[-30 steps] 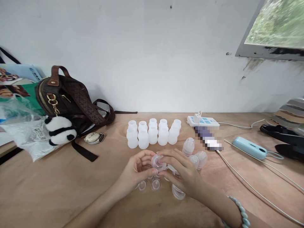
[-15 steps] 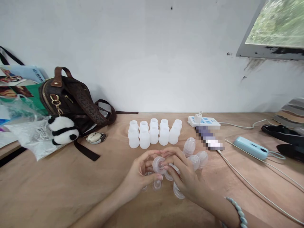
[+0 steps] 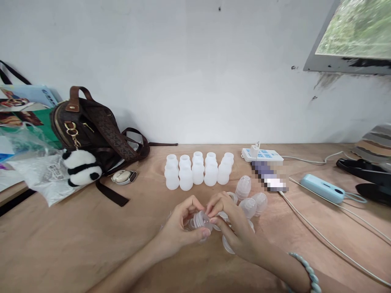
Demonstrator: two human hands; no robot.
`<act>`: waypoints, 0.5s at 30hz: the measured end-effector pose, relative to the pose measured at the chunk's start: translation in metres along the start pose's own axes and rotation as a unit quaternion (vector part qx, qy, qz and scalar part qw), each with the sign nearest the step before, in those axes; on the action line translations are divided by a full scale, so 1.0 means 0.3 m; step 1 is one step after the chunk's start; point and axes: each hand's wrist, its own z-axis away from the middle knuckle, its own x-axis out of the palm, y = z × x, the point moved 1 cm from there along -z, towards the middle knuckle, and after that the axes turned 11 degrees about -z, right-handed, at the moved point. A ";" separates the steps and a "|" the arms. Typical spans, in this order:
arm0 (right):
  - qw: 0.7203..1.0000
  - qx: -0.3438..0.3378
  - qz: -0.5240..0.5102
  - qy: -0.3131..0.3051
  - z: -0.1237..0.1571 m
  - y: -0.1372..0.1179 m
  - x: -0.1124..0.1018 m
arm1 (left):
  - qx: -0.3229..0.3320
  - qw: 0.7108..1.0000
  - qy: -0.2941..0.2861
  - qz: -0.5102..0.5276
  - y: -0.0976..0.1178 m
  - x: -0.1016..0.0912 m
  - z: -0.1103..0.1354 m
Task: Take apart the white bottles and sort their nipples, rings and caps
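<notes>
My left hand (image 3: 180, 228) and my right hand (image 3: 233, 226) meet over the wooden table (image 3: 91, 244). Between their fingertips they pinch a small clear plastic ring cap (image 3: 200, 220). More clear rings and caps (image 3: 227, 244) lie under and around my right hand. Three clear domed caps (image 3: 249, 197) rest just right of my fingers. Behind them stands a row of several small white plastic bottles (image 3: 197, 171), open-necked and upright.
A brown handbag (image 3: 88, 130) with a panda charm (image 3: 81, 167) sits at the left, beside plastic bags (image 3: 33, 171). A white power strip (image 3: 262, 155), a blue device (image 3: 322, 188) and white cables (image 3: 330, 240) lie at the right. A watch-like item (image 3: 124, 176) lies near the bag.
Both hands have dropped lower toward the table with the clear ring cap, and the fingers have tightened around it. The camera view shifted slightly.
</notes>
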 end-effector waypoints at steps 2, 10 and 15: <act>1.000 0.013 -0.027 0.005 0.000 0.008 0.002 | -0.006 1.000 -0.001 -0.010 -0.003 -0.004 0.000; 0.997 0.041 -0.060 0.012 0.005 0.019 -0.010 | -0.001 0.999 -0.032 -0.009 0.004 -0.021 0.001; 0.993 0.078 -0.086 0.029 0.000 0.026 -0.030 | 0.019 0.999 -0.036 -0.021 0.019 -0.023 0.004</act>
